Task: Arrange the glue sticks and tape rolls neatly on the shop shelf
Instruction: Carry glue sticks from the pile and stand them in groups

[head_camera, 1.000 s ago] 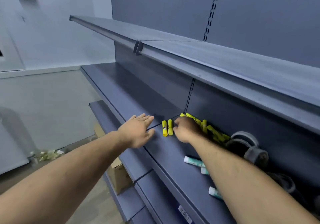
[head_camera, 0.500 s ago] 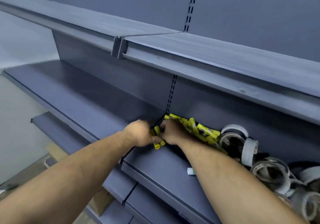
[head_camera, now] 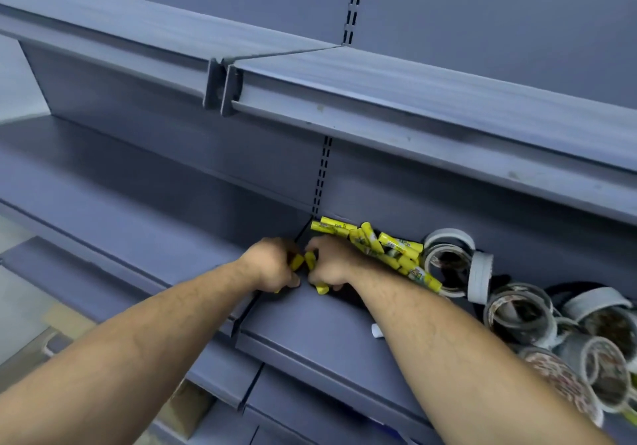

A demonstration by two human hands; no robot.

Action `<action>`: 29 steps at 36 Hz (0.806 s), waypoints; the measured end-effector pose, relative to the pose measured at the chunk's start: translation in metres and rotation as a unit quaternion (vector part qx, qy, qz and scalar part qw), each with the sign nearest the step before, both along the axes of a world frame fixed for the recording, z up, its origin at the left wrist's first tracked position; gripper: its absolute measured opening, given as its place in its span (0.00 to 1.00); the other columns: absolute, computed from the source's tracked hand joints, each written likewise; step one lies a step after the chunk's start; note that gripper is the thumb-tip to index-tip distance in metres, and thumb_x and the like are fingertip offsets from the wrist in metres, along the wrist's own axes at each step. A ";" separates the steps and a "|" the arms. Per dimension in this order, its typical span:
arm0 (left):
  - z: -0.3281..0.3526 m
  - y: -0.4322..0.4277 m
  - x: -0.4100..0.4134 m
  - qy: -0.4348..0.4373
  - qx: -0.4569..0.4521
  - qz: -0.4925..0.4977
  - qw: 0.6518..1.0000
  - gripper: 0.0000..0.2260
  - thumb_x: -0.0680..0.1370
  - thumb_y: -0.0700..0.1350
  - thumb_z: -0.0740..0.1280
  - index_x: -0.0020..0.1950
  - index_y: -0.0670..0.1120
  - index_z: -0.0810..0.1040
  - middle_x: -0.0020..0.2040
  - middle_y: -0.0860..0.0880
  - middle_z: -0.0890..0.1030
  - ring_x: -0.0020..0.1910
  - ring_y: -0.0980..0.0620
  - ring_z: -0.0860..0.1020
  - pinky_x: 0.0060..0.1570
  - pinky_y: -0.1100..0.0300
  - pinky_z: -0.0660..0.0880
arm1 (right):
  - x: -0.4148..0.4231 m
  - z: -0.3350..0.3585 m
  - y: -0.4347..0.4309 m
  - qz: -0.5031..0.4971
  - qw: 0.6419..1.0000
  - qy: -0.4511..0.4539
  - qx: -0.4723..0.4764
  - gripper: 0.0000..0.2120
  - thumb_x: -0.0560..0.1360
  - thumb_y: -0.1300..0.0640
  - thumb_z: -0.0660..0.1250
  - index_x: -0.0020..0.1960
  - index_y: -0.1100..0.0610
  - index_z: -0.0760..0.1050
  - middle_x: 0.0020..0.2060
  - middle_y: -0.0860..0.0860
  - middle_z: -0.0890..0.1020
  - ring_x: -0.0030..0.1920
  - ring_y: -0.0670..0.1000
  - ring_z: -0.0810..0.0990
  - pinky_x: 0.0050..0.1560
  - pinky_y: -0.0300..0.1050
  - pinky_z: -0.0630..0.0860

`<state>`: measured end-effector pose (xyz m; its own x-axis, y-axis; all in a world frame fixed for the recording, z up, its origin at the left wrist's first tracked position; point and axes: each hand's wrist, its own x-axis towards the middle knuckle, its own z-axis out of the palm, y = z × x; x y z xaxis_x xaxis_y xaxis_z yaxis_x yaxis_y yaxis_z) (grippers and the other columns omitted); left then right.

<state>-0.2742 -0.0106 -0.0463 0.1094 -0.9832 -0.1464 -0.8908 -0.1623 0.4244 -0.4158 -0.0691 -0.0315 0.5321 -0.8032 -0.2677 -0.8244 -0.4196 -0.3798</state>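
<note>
Centre of frame: left hand [head_camera: 271,266] and right hand [head_camera: 332,265] meet on the grey-blue metal shelf [head_camera: 310,336], fingers [head_camera: 290,278] of both curled, pinching short yellow glue sticks [head_camera: 310,260]. Jumbled pile of yellow glue sticks [head_camera: 381,245] behind right wrist; grey tape rolls [head_camera: 480,277] heaped at right edge.

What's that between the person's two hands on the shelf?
Yellow glue sticks, gripped between the left hand and the right hand; the head view shows it.
</note>
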 end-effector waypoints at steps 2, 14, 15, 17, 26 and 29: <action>0.001 0.001 0.003 0.023 -0.003 0.002 1.000 0.19 0.69 0.50 0.76 0.58 0.53 0.77 0.48 0.52 0.80 0.44 0.52 0.77 0.35 0.63 0.70 | -0.002 0.000 0.000 -0.010 1.000 -0.011 -0.002 0.21 0.67 0.63 0.71 0.57 0.50 0.74 0.45 0.52 0.80 0.37 0.55 0.84 0.32 0.51 0.83; 0.015 0.003 0.014 0.217 -0.076 0.077 0.970 0.09 0.69 0.40 0.75 0.47 0.46 0.80 0.37 0.50 0.80 0.38 0.49 0.77 0.37 0.59 0.72 | -0.025 0.019 -0.006 -0.060 0.980 -0.158 -0.100 0.14 0.71 0.60 0.70 0.53 0.48 0.73 0.45 0.49 0.83 0.45 0.53 0.81 0.44 0.44 0.78; 0.015 0.003 0.014 0.224 -0.073 0.077 0.969 0.08 0.69 0.39 0.74 0.46 0.46 0.79 0.37 0.49 0.80 0.36 0.48 0.77 0.36 0.58 0.72 | -0.026 0.019 -0.006 -0.066 0.980 -0.160 -0.100 0.11 0.70 0.59 0.71 0.50 0.49 0.74 0.44 0.50 0.83 0.45 0.54 0.81 0.44 0.44 0.78; 0.015 0.003 0.013 0.220 -0.068 0.077 0.970 0.08 0.69 0.39 0.73 0.45 0.46 0.79 0.38 0.47 0.81 0.36 0.48 0.77 0.37 0.57 0.72 | -0.027 0.018 -0.004 -0.070 0.980 -0.153 -0.102 0.09 0.70 0.57 0.73 0.49 0.51 0.76 0.43 0.50 0.83 0.44 0.54 0.81 0.44 0.45 0.77; 0.009 0.008 0.011 0.276 -0.049 0.083 0.956 0.08 0.72 0.35 0.70 0.45 0.47 0.78 0.38 0.47 0.80 0.34 0.48 0.78 0.33 0.58 0.76 | -0.021 0.013 0.005 -0.048 0.981 -0.107 -0.152 0.12 0.74 0.52 0.72 0.49 0.51 0.69 0.42 0.50 0.77 0.42 0.55 0.76 0.39 0.47 0.71; 0.011 0.008 0.011 0.308 -0.044 0.075 0.947 0.11 0.74 0.33 0.67 0.52 0.47 0.79 0.39 0.45 0.79 0.33 0.47 0.77 0.34 0.56 0.77 | -0.022 0.013 0.002 -0.051 0.977 -0.122 -0.165 0.08 0.75 0.57 0.70 0.47 0.52 0.70 0.39 0.48 0.75 0.39 0.54 0.74 0.37 0.45 0.70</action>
